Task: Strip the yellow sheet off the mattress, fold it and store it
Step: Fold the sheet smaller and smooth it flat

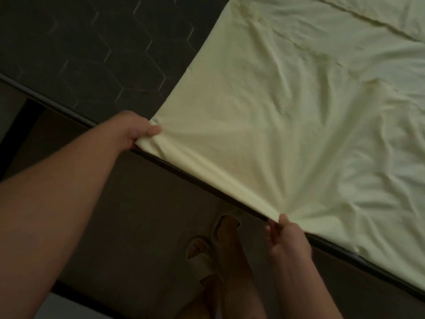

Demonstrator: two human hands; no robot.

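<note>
The pale yellow sheet (287,107) lies wrinkled over the right and upper part of the dark mattress (92,49), whose hexagon-quilted top is bare at the upper left. My left hand (135,130) pinches a corner of the sheet at the mattress's piped edge. My right hand (285,238) pinches the sheet's edge lower right along the same piping. The fabric is stretched taut between both hands, with creases fanning out from each grip.
The mattress side panel (138,203) drops away below the piping. My feet in light sandals (202,261) stand on the floor close to the bed. A dark strip of bed frame (20,125) shows at the left.
</note>
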